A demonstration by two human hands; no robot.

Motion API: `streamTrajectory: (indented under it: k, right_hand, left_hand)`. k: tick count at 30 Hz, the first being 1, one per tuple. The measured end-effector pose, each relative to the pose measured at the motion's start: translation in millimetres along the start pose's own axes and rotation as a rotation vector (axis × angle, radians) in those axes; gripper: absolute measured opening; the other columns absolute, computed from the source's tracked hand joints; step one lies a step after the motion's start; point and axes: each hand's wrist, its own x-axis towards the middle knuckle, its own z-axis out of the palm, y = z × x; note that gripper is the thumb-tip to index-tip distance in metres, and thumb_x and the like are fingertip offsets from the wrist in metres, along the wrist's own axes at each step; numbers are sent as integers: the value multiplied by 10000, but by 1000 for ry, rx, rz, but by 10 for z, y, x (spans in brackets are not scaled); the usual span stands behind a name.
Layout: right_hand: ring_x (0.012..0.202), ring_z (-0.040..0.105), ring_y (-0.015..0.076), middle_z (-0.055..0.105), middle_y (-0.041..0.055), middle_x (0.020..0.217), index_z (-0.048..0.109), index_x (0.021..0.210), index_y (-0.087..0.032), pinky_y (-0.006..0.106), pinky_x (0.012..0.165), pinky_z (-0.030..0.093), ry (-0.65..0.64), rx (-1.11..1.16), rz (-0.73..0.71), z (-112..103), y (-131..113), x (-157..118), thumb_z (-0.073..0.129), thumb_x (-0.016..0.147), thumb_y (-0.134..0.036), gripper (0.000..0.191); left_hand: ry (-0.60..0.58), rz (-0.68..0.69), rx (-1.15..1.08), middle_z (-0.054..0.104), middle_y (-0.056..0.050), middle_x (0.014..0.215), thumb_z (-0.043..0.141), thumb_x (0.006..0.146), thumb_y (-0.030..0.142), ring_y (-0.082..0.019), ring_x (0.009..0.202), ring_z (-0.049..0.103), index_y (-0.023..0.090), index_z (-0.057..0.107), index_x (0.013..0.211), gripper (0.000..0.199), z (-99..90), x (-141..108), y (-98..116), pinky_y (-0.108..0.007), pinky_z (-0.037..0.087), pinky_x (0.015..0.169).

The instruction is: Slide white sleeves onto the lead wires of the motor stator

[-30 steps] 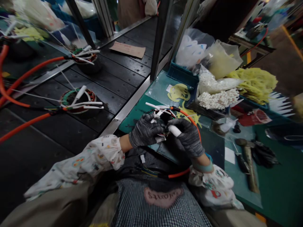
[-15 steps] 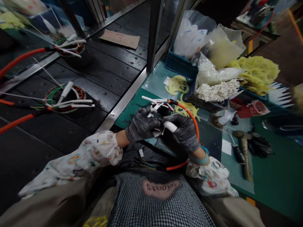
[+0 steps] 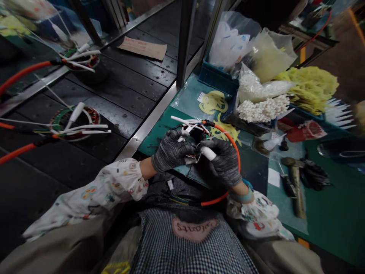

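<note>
A motor stator (image 3: 205,130) with copper windings stands on the bench in front of me, partly hidden by my hands. White sleeved leads (image 3: 185,121) and an orange cable (image 3: 234,144) run from it. My left hand (image 3: 173,151), in a grey knit glove, is closed around the stator's near left side, its fingertips by the white wires. In my right hand (image 3: 225,160), also gloved, is a white cylindrical handle (image 3: 208,153), its blunt end sticking out toward the stator. My right fingertips are bent close to the left ones; what lies between them is too small to tell.
On the dark slatted conveyor (image 3: 125,87) at left are two more stators (image 3: 76,121) with orange cables, plus a cardboard strip (image 3: 144,47). A metal post (image 3: 186,42) rises beside the bench. Blue bins (image 3: 218,82) with bags, yellow insulation pieces (image 3: 309,89) and a hammer (image 3: 296,186) are at right.
My right hand has shifted slightly right with the white handle, away from the left hand. The left hand has stayed in place. The stators and cardboard on the conveyor have moved a little left.
</note>
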Motion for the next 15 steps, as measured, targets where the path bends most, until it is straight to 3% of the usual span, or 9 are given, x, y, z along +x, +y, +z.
streamTrajectory:
  k: [6,12,15]
  right_hand:
    - [820,816,227,869,-9,909,866,934,-315,390,782,671,-8,-34,-61,30,-19,-100,808,878,-296,83]
    - [886,824,233,871,-4,953,860,955,-318,397,826,674,23,-1,-27,17,40,-89,807,919,-337,68]
    - [882,820,244,869,5,945,859,939,-313,416,830,666,29,-40,-27,42,36,-58,807,905,-355,75]
  left_hand:
    - [53,25,14,773,-38,1142,812,951,550,-269,1227,656,313,828,1146,307,3,-8,9,-406,521,1075]
    - [82,21,-10,755,-66,1228,810,957,537,-271,1241,647,316,830,1168,306,12,-12,14,-422,541,1068]
    - [68,15,3,779,-60,1143,790,973,554,-277,1234,660,301,844,1094,287,20,-8,11,-429,539,1057]
